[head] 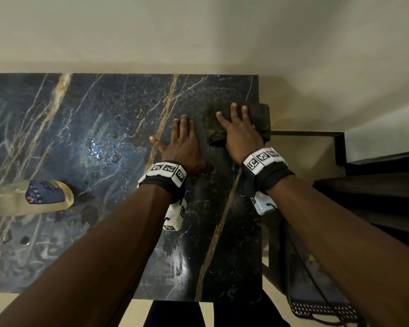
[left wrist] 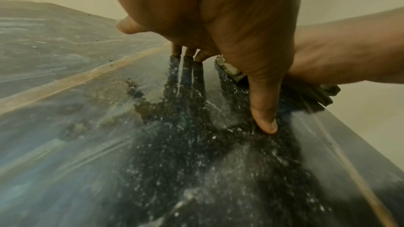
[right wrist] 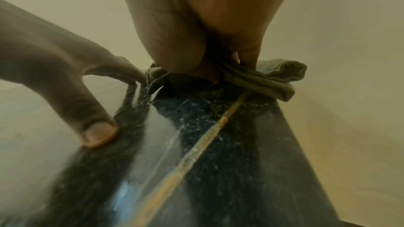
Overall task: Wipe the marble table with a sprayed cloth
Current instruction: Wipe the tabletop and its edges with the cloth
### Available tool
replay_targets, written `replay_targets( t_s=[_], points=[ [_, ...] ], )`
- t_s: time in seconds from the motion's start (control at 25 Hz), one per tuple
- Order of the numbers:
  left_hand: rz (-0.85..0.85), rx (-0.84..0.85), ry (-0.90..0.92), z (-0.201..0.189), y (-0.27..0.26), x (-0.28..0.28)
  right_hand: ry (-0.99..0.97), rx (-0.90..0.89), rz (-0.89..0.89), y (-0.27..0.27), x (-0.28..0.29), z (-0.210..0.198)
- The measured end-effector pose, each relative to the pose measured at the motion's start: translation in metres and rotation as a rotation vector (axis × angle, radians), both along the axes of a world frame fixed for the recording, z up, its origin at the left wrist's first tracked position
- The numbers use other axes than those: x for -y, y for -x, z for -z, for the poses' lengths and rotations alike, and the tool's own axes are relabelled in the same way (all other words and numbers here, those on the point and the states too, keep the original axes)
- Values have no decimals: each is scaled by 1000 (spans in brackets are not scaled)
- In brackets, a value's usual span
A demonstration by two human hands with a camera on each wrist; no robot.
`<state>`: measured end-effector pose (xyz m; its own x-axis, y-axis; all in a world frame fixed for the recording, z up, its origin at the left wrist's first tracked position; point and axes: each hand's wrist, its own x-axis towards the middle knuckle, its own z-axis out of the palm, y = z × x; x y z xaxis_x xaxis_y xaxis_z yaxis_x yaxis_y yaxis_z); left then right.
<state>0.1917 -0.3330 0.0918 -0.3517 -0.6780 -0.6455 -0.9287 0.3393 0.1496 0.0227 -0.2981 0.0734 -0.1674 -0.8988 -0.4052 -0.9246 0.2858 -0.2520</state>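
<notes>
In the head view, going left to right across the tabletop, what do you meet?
Spray bottle lying on its side → wet droplets → left hand flat on the marble → right hand pressing the dark cloth at the table edge.

The right hand point(head: 240, 135) lies flat, fingers spread, on a dark cloth point(head: 260, 119) at the table's point(head: 234, 232) far right corner, the cloth overhanging the right edge. The left hand point(head: 183, 147) rests flat on the marble just beside it. A bottle point(head: 46, 194) and droplets point(head: 99, 152) sit toward the left.
</notes>
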Motion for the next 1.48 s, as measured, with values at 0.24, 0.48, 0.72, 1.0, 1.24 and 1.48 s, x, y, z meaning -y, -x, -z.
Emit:
replay_targets(
  t_s=[0.24,0.48,0.72,1.0,1.24,1.48],
  points=[
    [-11,16,-10,2,1,1,8,-16,-31,-19,22,-1],
    [-17,18,-37,0,8,1,-14,46,-88,-36,63,1],
    [-14,26,-46,1,8,2,-2,66,-75,-30,96,-1],
    [-17,41,-63,0,3,0,-29,31,-6,-5,100,0],
    [-17,24,-71,0,-1,2,-48,21,72,50,90,2],
    [-16,4,-66,0,-4,1,-56,13,42,51,60,3]
  ],
)
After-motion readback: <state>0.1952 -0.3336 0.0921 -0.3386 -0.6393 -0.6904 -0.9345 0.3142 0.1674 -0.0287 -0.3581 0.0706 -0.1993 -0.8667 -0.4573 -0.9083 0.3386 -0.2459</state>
